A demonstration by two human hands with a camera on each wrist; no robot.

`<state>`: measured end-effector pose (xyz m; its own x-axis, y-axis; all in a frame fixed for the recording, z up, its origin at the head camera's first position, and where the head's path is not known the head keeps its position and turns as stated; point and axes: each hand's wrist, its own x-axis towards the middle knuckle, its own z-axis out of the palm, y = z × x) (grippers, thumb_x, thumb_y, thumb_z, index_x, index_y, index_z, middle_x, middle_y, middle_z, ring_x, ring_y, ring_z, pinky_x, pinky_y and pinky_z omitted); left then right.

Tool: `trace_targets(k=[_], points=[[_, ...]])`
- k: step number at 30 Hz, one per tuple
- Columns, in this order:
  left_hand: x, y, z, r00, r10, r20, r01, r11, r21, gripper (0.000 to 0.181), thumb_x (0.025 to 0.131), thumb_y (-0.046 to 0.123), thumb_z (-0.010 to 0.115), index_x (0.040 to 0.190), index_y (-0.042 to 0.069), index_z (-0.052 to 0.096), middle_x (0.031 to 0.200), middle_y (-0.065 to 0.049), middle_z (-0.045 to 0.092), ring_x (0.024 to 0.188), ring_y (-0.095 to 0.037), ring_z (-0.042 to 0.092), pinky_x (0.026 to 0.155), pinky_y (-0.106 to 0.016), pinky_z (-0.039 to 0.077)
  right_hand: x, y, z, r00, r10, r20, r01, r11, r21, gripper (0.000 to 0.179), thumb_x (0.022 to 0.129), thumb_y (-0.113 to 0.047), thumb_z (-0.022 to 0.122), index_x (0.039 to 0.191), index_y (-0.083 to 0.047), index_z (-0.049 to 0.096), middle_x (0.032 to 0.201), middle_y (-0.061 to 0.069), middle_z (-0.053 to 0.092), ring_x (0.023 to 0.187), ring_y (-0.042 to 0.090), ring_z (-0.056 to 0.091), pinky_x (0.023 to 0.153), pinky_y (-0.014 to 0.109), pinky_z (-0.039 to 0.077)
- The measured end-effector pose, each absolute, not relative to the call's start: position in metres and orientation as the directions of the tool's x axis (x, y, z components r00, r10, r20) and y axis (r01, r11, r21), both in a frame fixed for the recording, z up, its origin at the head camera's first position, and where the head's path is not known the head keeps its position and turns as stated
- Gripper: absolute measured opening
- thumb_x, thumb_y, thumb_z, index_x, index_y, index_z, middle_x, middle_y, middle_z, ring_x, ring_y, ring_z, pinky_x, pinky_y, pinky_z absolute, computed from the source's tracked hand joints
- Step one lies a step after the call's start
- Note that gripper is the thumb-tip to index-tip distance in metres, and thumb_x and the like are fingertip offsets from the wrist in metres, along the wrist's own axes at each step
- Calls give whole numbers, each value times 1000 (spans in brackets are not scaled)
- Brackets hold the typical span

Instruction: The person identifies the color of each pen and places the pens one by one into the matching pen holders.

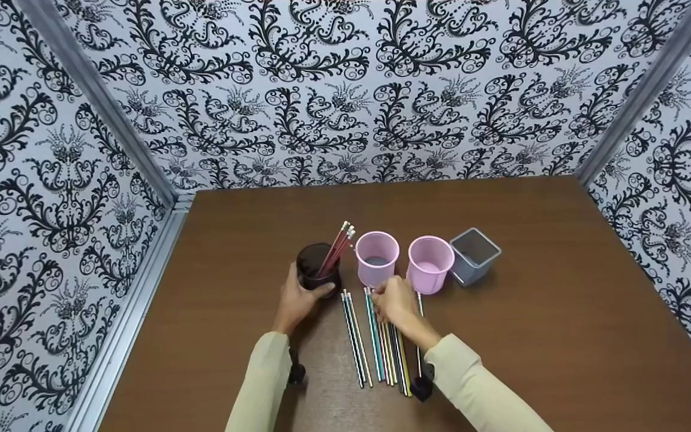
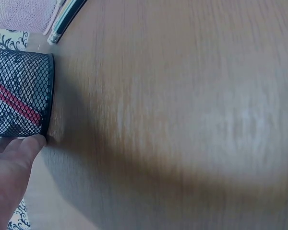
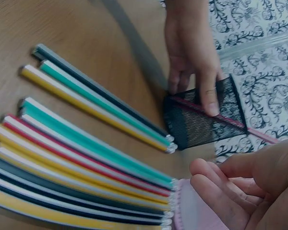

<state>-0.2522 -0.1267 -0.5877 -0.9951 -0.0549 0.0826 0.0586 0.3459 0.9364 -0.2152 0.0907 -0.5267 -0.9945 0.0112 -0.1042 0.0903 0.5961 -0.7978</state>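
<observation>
The left hand [image 1: 297,303] grips the black mesh cup [image 2: 26,86]; the right hand [image 1: 396,303] (fingers loosely bent, apparently empty) is over the loose pencils [image 3: 96,160], right of that cup. Best hold it steady, pinching 1 pencil by its white-tipped end.

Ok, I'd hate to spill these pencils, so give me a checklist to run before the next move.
1. Black mesh cup held: ok, the left grip wraps round it.
2. Red pencils inside that cup: ok, eraser ends up.
3. Right grip free: ok, no pencil shows held in it.
4. Loose pencils off the table: not ok, they lie there.
5. Left pink cup and right pink cup upright: ok, both stand.
6. Count of red pencils: cannot tell, they overlap.
</observation>
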Motion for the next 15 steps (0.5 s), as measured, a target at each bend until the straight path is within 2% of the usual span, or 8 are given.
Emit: trace_targets(k=[3,8,12,15], points=[[-252,-126,-588,-996,-47,80,60,333,941,95,75,27,89,151,13,35,148,-14,52,139,-30,48,116,-50,37,-215,93,-538,-994,31,-108,105,612,-784,11,87,2,67,78,8,71,62,23,69,41,26,65,36,25,48],[-252,-126,-587,-997,-52,65,44,336,941,94,75,28,89,151,14,36,146,-15,55,137,-29,51,115,-49,39,-214,96,-553,-994,66,-87,109,659,-744,15,86,2,65,71,4,70,49,11,64,29,6,49,33,25,45],[-251,-127,-586,-997,-68,46,21,337,941,95,73,28,90,150,17,37,144,-14,57,134,-29,53,113,-48,40,-212,97,-560,-996,65,-64,91,663,-743,20,85,3,61,66,2,69,41,2,58,28,4,45,33,25,45],[-251,-127,-586,-996,-65,58,33,333,942,95,73,26,90,151,15,37,143,-16,57,133,-29,54,112,-48,41,-211,96,-564,-997,70,-39,77,701,-709,25,83,3,60,60,-3,68,40,0,56,30,6,48,37,27,47]])
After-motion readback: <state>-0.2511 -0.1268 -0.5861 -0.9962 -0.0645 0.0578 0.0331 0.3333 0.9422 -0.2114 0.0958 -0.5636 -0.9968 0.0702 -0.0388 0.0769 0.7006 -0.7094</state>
